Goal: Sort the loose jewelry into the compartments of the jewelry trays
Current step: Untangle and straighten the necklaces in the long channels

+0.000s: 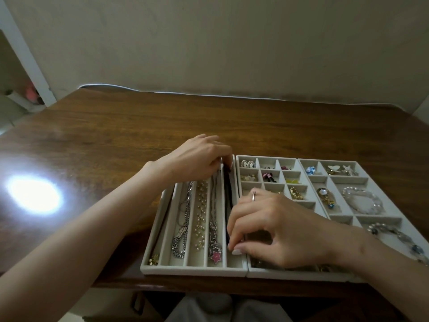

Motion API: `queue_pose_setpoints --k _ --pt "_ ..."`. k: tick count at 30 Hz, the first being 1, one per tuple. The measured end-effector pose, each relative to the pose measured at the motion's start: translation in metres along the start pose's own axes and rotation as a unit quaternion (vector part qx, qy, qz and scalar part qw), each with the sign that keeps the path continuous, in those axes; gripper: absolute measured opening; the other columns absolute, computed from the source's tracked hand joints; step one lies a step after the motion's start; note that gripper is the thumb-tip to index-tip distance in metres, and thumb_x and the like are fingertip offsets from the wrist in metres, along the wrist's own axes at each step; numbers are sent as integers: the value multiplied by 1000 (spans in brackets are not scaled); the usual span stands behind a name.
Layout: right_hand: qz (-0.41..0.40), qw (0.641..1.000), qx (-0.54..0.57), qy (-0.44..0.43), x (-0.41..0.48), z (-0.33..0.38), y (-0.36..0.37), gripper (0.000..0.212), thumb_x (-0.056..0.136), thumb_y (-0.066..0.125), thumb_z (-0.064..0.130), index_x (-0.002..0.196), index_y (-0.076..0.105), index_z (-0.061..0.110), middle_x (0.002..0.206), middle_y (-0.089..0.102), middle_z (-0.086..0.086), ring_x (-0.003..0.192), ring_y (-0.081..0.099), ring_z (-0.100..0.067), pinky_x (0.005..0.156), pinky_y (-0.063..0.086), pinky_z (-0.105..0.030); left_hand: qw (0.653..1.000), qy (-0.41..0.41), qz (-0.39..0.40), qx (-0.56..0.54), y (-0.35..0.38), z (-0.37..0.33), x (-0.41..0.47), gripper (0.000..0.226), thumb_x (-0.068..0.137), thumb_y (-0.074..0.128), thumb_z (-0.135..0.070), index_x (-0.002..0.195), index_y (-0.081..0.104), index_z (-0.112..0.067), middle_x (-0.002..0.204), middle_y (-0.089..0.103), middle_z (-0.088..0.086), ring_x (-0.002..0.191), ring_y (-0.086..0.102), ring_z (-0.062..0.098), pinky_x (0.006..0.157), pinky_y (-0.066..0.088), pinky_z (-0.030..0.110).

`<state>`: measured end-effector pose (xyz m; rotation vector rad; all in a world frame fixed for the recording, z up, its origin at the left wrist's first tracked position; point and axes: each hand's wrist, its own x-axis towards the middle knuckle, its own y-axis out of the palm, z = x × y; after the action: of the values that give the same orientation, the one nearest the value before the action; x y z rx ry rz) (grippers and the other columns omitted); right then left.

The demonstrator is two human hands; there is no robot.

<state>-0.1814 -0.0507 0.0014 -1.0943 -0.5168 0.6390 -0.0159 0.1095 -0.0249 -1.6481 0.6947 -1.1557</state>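
- Bright glare patch (34, 197) on the wooden table (116, 135), far left.
- Left hand (199, 156) at the far end of the long-slot necklace tray (153, 228), fingers curled and pinching the top end of the black cord (228, 194).
- In the tray's slots, left to right: gold flower pendant (153, 260) at the near end, heavy silver chain (183, 226), pearl strand (201, 212), chain with pink star pendant (216, 256), then the black cord stretched along the rightmost slot.
- Right hand (278, 228) at the near end of that slot, thumb and fingertips pinching the cord's lower end, a ring (253, 196) on one finger, palm covering the near part of the neighbouring tray.
- Small-compartment earring tray (267, 156) touching the necklace tray's right side, with earrings in several cells.
- Wide-compartment tray (329, 161) furthest right, holding a clear bead bracelet (362, 201) and a blue-stone bracelet (399, 238).
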Motion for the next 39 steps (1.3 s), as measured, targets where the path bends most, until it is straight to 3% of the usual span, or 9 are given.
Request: queue_pose_setpoints --k 4,8,11,14,20,26,33,36,39 --pt "0 1000 -2 -1 0 0 0 16 88 59 30 84 72 21 86 65 14 85 54 0 87 33 -21 1000 14 -7 6 2 0 1 31 79 44 -4 92 69 -18 97 63 -7 92 48 9 79 43 29" --pt "-63 997 32 18 -1 0 -8 21 82 52 16 91 70 21 83 65 15 84 56 -1 85 34 -16 997 -16 -61 -34 -6 1 2 32 78 44 -1 88 69 -17 91 58 -5 86 44 8 69 41 27" --pt "-97 993 49 41 -4 -3 -16 26 76 48 4 86 68 18 82 61 13 84 55 -4 81 33 -11 998 -3 -42 -47 -8 1 1 29 77 45 -2 84 68 -20 87 57 -9 82 40 6 69 35 24" --pt "-46 997 34 57 -1 -3 -14 29 73 49 3 86 68 21 84 57 17 87 51 -4 80 31 -11 999 8 -1 -39 -2 -1 0 30 74 43 -6 82 67 -21 86 53 -15 82 34 1 75 30 23" --pt "7 999 10 36 2 -4 -4 34 74 49 5 88 71 26 88 65 20 98 49 3 98 24 -26 999 -3 26 -35 -3 -4 0 34 72 39 -11 85 69 -21 92 60 -12 86 35 1 79 36 30" --pt "3 999 27 31 2 -1 -5 31 74 52 -1 87 70 20 86 64 13 90 50 2 85 27 -8 998 -11 40 -41 -3 -5 -1 37 72 39 -13 90 70 -21 98 62 -10 86 35 2 82 36 31" --pt "-51 998 -3 30 9 6 -1 17 83 54 22 86 71 24 80 56 12 82 46 -6 73 35 -20 994 -39 -33 -95 -13 2 -2 19 80 52 -10 91 66 -16 87 55 -10 82 45 7 70 36 16" --pt "-22 997 -64 23 13 13 1 18 82 55 26 84 72 28 79 48 12 78 39 -4 75 27 -16 990 -81 -59 -94 -23 7 -5 18 76 48 -13 86 63 -15 83 53 -13 82 46 8 70 38 21" --pt "-3 997 -80 23 14 16 4 22 78 52 25 84 73 30 78 42 14 76 36 -2 78 23 -11 991 -97 -1 -88 -29 11 -10 24 74 47 -2 79 67 -16 79 50 -16 83 42 8 73 39 27"
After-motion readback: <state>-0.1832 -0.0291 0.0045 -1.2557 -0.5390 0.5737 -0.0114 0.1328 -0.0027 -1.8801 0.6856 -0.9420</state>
